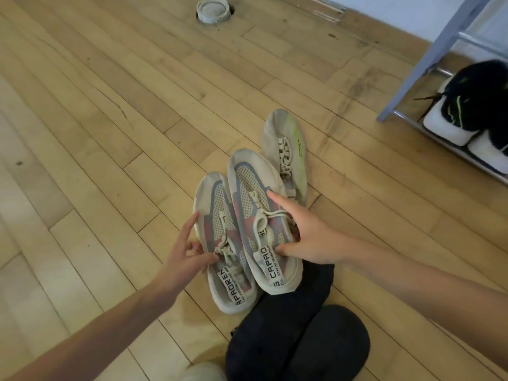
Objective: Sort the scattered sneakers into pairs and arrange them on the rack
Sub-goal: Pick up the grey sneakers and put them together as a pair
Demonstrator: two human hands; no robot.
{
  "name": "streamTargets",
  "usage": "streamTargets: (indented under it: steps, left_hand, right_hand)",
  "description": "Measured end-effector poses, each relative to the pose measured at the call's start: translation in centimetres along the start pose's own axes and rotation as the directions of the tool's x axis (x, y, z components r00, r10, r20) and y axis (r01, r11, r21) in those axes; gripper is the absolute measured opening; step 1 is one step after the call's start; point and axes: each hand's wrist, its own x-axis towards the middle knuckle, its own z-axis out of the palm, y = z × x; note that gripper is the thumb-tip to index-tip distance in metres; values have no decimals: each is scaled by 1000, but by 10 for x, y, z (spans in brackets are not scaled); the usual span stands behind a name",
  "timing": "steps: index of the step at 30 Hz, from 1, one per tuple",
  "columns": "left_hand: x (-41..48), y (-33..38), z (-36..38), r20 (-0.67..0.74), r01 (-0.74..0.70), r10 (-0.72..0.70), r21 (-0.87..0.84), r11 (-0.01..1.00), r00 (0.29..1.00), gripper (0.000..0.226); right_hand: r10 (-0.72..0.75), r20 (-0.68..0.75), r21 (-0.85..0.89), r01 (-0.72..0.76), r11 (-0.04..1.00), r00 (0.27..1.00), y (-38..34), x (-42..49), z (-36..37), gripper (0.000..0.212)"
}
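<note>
Hands grip, seemingly, 2 matching sneakers, fingers curled.

Both hands on paired sneakers

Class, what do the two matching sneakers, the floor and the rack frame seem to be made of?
Sneakers: perforated mesh fabric with woven laces, matte and worn. Floor: pale wood planks, grain and seams visible, low sheen. Rack frame: probably painted metal, smooth blue-grey bars.

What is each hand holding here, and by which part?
Right hand grips one grey sneaker across its laced middle. Left hand pinches the laces of the matching sneaker.
</note>
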Motion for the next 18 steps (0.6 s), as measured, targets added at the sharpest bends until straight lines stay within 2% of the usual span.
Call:
streamTargets:
  steps: [2,6,12,15,18]
  left_hand:
    - [2,3,-1,24,5,-5,28,1000,1000,95]
    - [2,12,-3,-1,-77,77,42,996,997,98]
    - [0,61,-21,-8,-300,300,-39,953,954,96]
    - [-5,112,-22,142,-436,428,34,899,893,101]
    - [-14,150,-1,292,-537,494,84,840,819,111]
  right_hand:
    - [9,-4,35,-9,999,1000,-3,-2,1,101]
    - [35,-19,236,-29,971,999,-7,-8,1,101]
    - [49,-227,396,47,917,973,-17,-50,-38,97]
    - [-12,-366,373,158,914,930,-32,-81,-67,94]
    - [-104,-451,313,266,912,886,-54,-109,-89,91]
